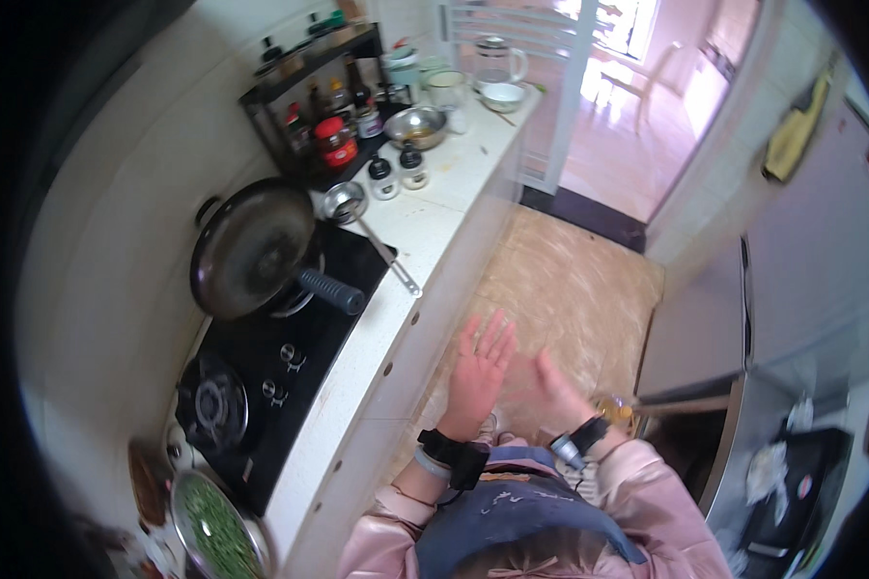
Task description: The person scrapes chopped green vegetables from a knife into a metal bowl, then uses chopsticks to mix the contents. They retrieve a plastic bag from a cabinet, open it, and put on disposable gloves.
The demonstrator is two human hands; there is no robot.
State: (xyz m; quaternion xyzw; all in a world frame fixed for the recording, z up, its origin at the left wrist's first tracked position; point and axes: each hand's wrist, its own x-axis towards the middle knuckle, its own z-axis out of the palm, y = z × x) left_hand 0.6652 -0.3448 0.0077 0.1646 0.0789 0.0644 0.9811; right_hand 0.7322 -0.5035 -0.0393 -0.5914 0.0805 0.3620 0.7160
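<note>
My left hand [480,373] is held out over the floor, palm showing, fingers extended and nothing in it. Beside it, my right hand [556,387] is blurred by motion; its thumb stands up, and no object shows in it. Both wrists wear dark straps. To the left, a dark wok [257,250] rests on the far burner of a black gas hob [293,402], its ridged handle pointing towards me. A metal ladle [387,253] lies across the white counter [434,221], its bowl beside the wok.
Near the hob's close end sits a metal bowl of chopped greens [221,532]. A black rack [311,65] of bottles, two black-topped jars [384,179] and a steel bowl [416,127] stand farther along. A refrigerator [818,239] is at right, with a sliding door [550,94] ahead.
</note>
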